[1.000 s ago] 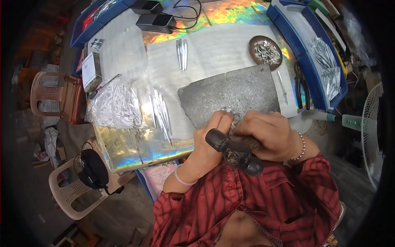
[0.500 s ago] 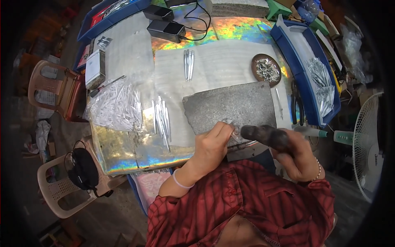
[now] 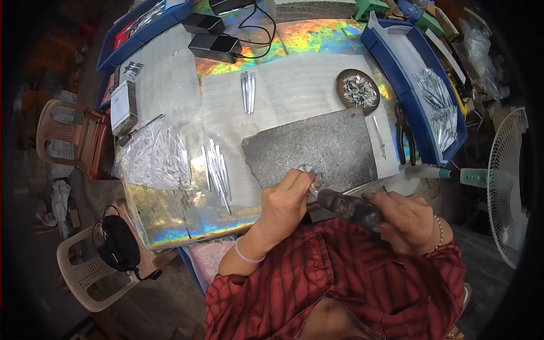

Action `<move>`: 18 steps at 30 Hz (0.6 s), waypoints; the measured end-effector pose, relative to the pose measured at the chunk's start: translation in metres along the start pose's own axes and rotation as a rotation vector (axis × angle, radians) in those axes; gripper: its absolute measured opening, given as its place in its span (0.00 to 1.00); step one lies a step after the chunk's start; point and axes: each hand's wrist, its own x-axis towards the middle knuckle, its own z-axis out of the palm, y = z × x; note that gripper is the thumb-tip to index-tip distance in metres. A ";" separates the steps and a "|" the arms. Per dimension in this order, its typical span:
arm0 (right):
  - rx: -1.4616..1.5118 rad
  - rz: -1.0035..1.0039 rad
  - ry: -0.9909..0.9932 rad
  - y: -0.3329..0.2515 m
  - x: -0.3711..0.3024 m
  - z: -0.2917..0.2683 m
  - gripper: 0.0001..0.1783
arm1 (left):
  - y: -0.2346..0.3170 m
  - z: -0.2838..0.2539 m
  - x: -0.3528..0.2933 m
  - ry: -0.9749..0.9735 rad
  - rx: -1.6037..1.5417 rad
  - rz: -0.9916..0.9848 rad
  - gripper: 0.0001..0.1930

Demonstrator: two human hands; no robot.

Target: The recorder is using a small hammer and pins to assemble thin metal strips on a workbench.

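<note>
My left hand (image 3: 285, 199) is closed in a pinch over the near edge of a grey stone slab (image 3: 317, 144). A small shiny, rounded metal piece (image 3: 306, 169) shows at its fingertips; the rest is hidden by the fingers. My right hand (image 3: 405, 221) is closed round a dark tool that looks like a hammer (image 3: 348, 207). Its thick black end is tilted toward my left fingertips, just over the slab's near edge. The handle is mostly hidden. A thin metal rod (image 3: 379, 137) lies to the right of the slab.
Slim metal rods (image 3: 217, 173) and a bag of white strips (image 3: 156, 156) lie left of the slab. Beyond are more rods (image 3: 247, 93), a brown bowl of small metal pieces (image 3: 358, 92) and black boxes (image 3: 214, 47). Pliers (image 3: 404, 136) and a blue bin (image 3: 391, 85) stand right.
The hammer-like tool has come down and left, closer to my left fingertips, with my right hand moving along. My left hand keeps its pinch at the slab. The whole view has shifted slightly.
</note>
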 end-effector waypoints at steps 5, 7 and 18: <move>-0.022 0.031 -0.029 -0.001 0.001 0.003 0.31 | 0.001 0.000 0.001 -0.006 -0.005 -0.004 0.09; -0.040 0.040 -0.029 -0.002 0.003 0.001 0.30 | 0.001 -0.001 0.001 -0.002 -0.005 -0.005 0.10; -0.469 -0.038 0.110 -0.034 0.010 -0.024 0.16 | 0.002 -0.003 0.003 -0.029 -0.014 -0.015 0.14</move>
